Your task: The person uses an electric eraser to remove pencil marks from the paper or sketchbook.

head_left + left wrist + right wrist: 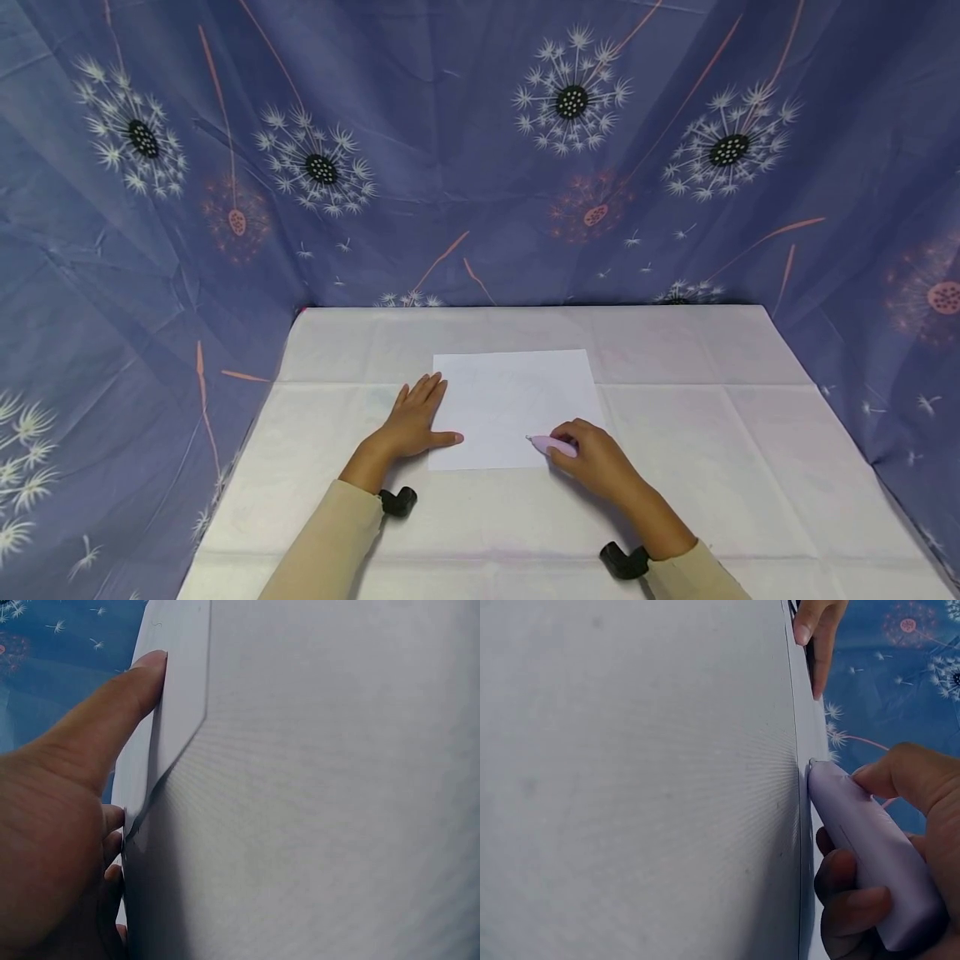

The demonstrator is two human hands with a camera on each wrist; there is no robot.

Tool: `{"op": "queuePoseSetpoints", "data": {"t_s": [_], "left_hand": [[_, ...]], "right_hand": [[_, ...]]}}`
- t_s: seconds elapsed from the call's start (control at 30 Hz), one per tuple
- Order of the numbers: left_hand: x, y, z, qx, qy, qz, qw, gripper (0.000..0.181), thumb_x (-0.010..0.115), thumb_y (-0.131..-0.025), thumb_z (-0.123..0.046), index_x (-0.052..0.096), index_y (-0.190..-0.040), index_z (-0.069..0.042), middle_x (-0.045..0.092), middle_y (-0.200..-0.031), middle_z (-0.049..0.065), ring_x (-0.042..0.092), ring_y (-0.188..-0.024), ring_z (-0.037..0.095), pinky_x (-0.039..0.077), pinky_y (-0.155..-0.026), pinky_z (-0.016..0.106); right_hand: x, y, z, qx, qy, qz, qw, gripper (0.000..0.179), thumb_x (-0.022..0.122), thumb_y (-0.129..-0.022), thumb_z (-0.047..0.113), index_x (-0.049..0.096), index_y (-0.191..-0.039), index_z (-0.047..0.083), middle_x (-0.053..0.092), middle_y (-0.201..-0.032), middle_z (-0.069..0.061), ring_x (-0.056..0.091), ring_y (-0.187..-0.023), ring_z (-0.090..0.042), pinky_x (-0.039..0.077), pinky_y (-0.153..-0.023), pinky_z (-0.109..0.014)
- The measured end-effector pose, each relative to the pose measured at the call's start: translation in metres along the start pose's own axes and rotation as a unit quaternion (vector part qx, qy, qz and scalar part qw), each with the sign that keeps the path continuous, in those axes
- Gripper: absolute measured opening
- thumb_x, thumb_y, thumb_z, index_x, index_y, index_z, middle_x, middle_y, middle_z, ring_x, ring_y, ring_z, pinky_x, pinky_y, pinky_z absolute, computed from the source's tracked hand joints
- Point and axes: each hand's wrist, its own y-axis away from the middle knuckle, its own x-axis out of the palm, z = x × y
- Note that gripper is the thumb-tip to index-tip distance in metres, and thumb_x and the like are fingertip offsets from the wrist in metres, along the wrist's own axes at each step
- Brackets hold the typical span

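A white sheet of paper (510, 392) lies flat on the cloth-covered table. My left hand (411, 423) rests on its left edge, fingers stretched out and thumb laid along the paper. The left wrist view shows that thumb (112, 712) pressing near the sheet's edge. My right hand (598, 460) grips a chunky lavender handheld tool (874, 855), tapered, with a small metallic tip. Thumb and curled fingers wrap its body. The tip points left, right at the paper's surface in the lower right part of the sheet.
A white cloth with fold creases (697, 467) covers the table. Behind and beside it hangs a blue curtain (450, 150) printed with dandelions. Black wrist bands (624, 561) sit at both cuffs.
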Motion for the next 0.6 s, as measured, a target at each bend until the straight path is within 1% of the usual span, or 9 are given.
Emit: {"op": "queuePoseSetpoints", "data": {"t_s": [0.17, 0.47, 0.6], "left_hand": [[-0.0017, 0.0011, -0.0013, 0.0, 0.004, 0.001, 1.0, 0.106, 0.073, -0.086, -0.059, 0.021, -0.162, -0.008, 0.011, -0.172, 0.01, 0.005, -0.16, 0.031, -0.001, -0.128, 0.057], [-0.0033, 0.002, -0.0022, 0.001, 0.005, -0.003, 1.0, 0.106, 0.072, -0.086, -0.06, 0.021, -0.162, -0.007, 0.011, -0.172, 0.01, 0.005, -0.16, 0.031, -0.001, -0.128, 0.057], [-0.0029, 0.0022, -0.0018, 0.005, 0.007, -0.001, 1.0, 0.106, 0.072, -0.086, -0.059, 0.021, -0.162, -0.007, 0.011, -0.172, 0.01, 0.005, -0.16, 0.031, -0.001, -0.128, 0.058]], "right_hand": [[0.0007, 0.0, -0.0018, 0.011, -0.013, 0.004, 0.9998, 0.015, 0.079, -0.086, 0.02, 0.073, -0.099, 0.014, 0.068, -0.093, 0.004, 0.054, -0.076, -0.007, 0.047, -0.068, -0.022], [0.002, 0.0009, -0.0042, 0.002, -0.033, -0.001, 0.9994, 0.015, 0.078, -0.085, 0.016, 0.07, -0.098, 0.015, 0.067, -0.093, 0.006, 0.055, -0.077, -0.008, 0.048, -0.07, -0.023], [0.0032, 0.0018, -0.0046, -0.001, -0.024, -0.008, 0.9997, 0.016, 0.079, -0.085, 0.015, 0.071, -0.098, 0.014, 0.067, -0.093, 0.006, 0.054, -0.077, -0.006, 0.048, -0.07, -0.022]]}}
